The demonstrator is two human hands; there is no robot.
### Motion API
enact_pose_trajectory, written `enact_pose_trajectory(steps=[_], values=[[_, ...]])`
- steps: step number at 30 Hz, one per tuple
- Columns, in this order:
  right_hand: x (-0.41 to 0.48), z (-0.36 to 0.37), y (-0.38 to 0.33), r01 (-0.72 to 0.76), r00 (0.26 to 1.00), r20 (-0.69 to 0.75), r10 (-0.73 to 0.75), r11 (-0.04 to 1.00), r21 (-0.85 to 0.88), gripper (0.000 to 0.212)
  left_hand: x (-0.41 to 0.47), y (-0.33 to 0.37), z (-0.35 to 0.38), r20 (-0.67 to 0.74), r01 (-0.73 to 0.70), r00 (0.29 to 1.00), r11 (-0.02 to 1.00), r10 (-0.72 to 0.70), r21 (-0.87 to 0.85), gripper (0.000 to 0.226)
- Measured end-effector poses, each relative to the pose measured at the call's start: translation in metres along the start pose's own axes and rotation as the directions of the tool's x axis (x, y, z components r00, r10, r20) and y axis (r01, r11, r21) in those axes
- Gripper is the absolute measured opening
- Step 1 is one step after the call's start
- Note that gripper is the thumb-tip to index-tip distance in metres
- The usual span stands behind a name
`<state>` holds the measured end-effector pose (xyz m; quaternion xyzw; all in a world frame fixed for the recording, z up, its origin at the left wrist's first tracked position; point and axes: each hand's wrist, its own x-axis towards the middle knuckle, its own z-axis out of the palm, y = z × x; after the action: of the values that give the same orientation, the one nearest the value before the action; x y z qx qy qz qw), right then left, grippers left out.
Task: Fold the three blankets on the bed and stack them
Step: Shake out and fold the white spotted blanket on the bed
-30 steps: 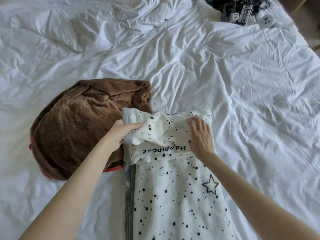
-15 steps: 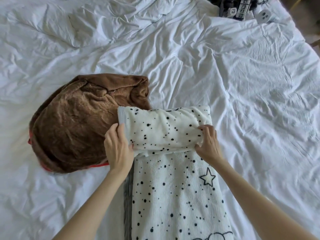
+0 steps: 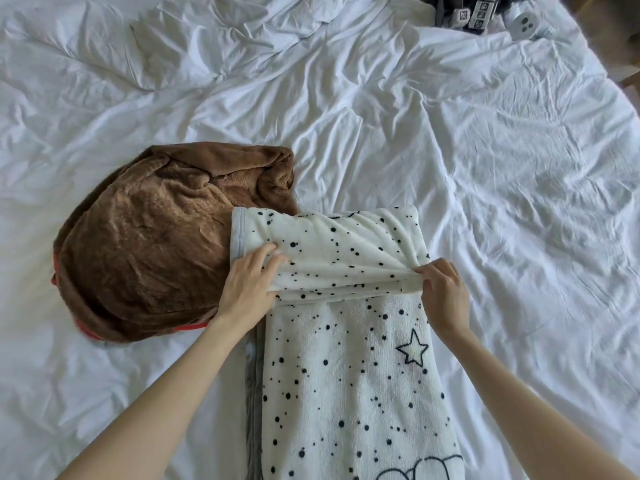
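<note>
A white fleece blanket with black dots (image 3: 346,375) is being laid as a long strip on the bed, running toward the person, with its far end doubled back over itself into a thick fold. A black star outline is being shown on the strip's right side. The fold's left part is being pressed by the left hand (image 3: 247,289), fingers spread and flat, nothing being gripped. The fold's right corner is being pinched by the right hand (image 3: 445,296), fingers closed on the cloth. Just to the left, a brown plush blanket (image 3: 156,244) with a red edge is being overlapped by the fold's left end. Everything is being borne by the wrinkled white sheet (image 3: 485,168). Dark gear and a grey remote (image 3: 524,24) are lying at the far right corner.
</note>
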<state>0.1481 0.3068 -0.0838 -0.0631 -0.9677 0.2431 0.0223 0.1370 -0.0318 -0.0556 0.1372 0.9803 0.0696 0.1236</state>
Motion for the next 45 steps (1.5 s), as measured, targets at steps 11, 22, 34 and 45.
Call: enact_pose_trajectory(steps=[11,22,34,45], values=[[0.01,0.031,-0.02,0.205,0.937,0.313,-0.157,0.971,-0.126,0.081,-0.007,-0.02,-0.019,-0.041,-0.146,0.989,0.984,0.142,-0.106,0.052],[0.019,0.009,-0.007,0.133,0.99,0.061,-0.125,0.979,-0.152,0.041,-0.017,-0.005,0.006,0.018,-0.317,0.948,0.936,0.318,0.151,0.032],[0.008,0.011,0.003,0.245,0.943,0.258,-0.21,0.963,-0.11,0.022,-0.006,0.008,0.017,-0.113,-0.171,0.976,0.974,0.188,0.148,0.034],[-0.081,-0.033,0.005,0.253,0.967,0.046,-0.249,0.956,-0.147,0.033,-0.09,0.015,0.023,-0.136,-0.298,0.947,0.954,0.29,-0.041,0.072]])
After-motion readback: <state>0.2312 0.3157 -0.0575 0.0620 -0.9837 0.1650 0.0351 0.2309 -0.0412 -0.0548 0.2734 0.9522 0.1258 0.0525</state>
